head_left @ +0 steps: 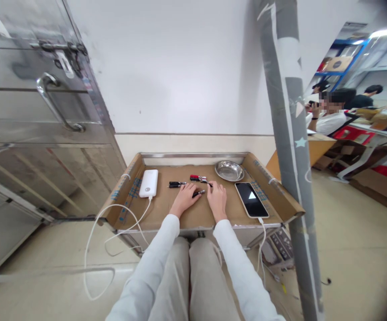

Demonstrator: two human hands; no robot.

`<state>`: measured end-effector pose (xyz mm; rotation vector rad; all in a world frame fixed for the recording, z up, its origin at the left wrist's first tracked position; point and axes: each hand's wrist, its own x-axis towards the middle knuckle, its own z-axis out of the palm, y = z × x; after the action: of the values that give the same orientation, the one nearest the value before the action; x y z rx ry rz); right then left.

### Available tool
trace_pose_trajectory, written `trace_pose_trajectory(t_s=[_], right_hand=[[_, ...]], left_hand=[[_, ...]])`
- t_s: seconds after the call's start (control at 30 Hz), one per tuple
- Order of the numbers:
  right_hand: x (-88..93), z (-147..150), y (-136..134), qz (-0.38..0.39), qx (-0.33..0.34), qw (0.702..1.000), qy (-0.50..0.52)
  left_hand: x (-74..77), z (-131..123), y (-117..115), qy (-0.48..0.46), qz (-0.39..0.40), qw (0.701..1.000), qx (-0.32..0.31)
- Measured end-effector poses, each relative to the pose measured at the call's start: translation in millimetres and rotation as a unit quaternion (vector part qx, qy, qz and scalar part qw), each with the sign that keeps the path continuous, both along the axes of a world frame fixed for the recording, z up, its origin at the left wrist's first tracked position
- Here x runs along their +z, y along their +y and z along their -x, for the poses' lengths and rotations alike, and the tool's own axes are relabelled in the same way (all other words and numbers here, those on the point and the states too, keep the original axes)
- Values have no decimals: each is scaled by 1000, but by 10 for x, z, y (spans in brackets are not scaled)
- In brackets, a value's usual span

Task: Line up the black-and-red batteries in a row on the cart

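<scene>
My left hand (185,197) and my right hand (216,196) rest side by side on a cardboard-lined tabletop (166,209). Between them lies a small black pen-like piece (198,193); the fingers of both hands curl around its ends. Just beyond the hands lie a black part (176,183) and a red-and-silver part (197,178). Both arms wear white sleeves, and my knees are under the table's near edge.
A white power bank (148,183) with a trailing white cable lies at the left. A phone (251,199) with a lit screen lies at the right, and a steel dish (229,170) behind it. A grey pillar (289,147) stands right; people sit beyond. Steel cabinet at left.
</scene>
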<state>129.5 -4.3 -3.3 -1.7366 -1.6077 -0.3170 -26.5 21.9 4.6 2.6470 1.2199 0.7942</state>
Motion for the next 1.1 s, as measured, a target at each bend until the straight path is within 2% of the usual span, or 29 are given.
trace_pose_trajectory(t_s=[0.2,0.43,0.7,1.1], right_hand=[[-11,2,3,38,7,999,-20],[-29,7,13,75,30,995,-52],[-51,0,23,67,66,994,-49],[-63,-4,34,51,101,993,-32]], left_hand=[[-34,-4,41,6,-2,999,-35],[-47,-15,59,-40,-13,999,-4],[-87,-9,89,-54,-29,998,35],[-81,-12,75,-64,-36,997,22]])
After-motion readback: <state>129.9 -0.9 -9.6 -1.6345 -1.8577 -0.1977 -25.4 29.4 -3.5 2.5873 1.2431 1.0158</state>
